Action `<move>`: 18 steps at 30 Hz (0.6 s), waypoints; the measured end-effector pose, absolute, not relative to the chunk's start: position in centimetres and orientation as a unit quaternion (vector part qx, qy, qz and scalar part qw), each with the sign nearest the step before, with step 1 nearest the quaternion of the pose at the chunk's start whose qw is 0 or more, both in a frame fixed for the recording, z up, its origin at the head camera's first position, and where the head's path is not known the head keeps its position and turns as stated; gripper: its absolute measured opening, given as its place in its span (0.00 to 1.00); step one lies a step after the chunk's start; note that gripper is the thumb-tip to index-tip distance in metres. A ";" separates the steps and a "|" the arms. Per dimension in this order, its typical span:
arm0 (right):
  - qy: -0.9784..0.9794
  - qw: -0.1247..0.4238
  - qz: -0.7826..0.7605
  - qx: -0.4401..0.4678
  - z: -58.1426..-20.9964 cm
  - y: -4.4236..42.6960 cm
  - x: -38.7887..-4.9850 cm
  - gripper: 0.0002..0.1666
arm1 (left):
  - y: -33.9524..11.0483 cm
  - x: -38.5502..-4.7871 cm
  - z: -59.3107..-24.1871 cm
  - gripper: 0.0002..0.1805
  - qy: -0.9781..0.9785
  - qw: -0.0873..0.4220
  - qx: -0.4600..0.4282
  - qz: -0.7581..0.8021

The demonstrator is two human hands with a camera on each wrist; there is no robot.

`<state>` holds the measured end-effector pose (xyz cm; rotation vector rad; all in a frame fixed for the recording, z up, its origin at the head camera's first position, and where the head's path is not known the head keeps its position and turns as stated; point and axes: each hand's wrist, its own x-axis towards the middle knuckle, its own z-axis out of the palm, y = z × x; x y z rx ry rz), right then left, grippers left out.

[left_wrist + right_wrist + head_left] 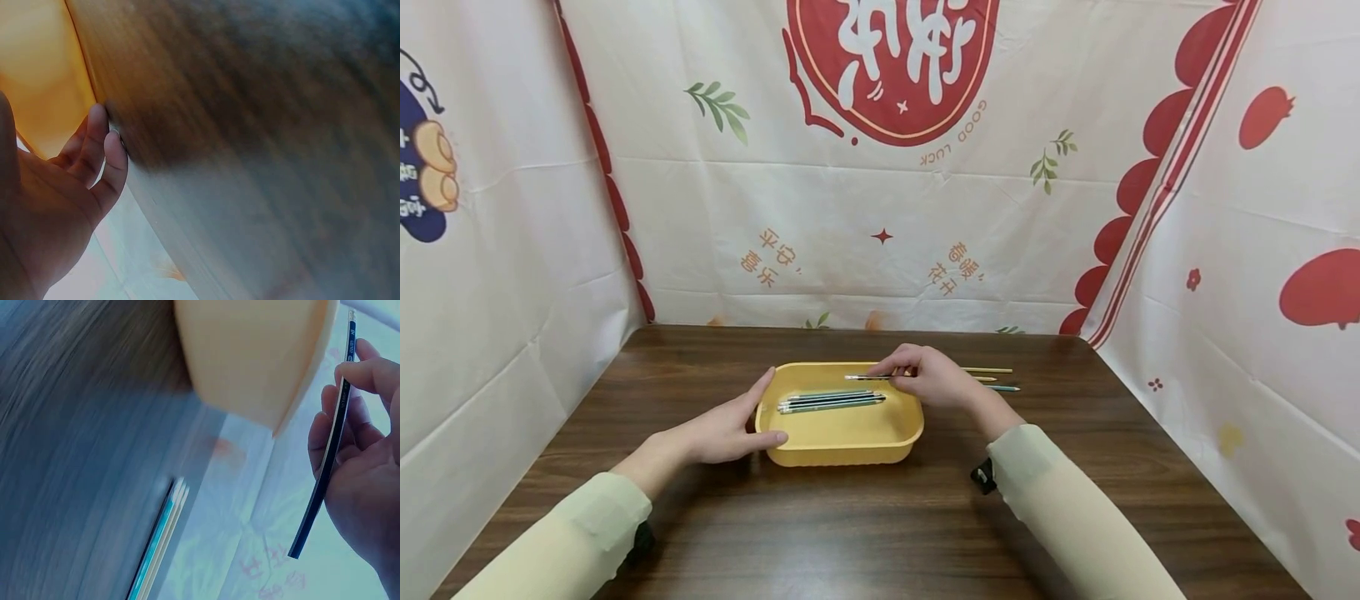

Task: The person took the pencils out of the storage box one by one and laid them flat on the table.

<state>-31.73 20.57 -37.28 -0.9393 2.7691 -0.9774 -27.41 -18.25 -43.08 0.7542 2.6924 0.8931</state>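
Observation:
A yellow tray [842, 457] stands on the table, with several green and dark pencils [831, 402] lying side by side in it. My left hand [722, 429] rests against the tray's left side, thumb over the rim; in the left wrist view its fingers [94, 140] touch the tray wall [47, 69]. Over the tray's right back part, my right hand [936, 379] pinches a dark pencil [868, 377]. The right wrist view shows this black pencil [334, 444] between thumb and fingers of the right hand [362, 450], its white-tipped end up.
Several pencils [1003, 387] lie on the brown wooden table [820, 533] to the right of the tray, partly behind my right hand; the right wrist view shows them close together [156, 544]. A printed white cloth [850, 200] hangs behind and at both sides.

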 end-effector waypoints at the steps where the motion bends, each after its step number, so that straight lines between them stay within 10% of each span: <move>1: 0.899 0.026 -0.317 -0.300 -37.2 21.0 -31.7 0.21 | -18.3 -27.4 -43.0 0.66 0.913 0.103 0.255 0.302; 18: 0.916 -0.005 -0.317 -0.248 -36.9 26.9 -31.5 0.19 | -18.3 -27.4 -43.1 0.66 0.914 0.110 0.246 0.302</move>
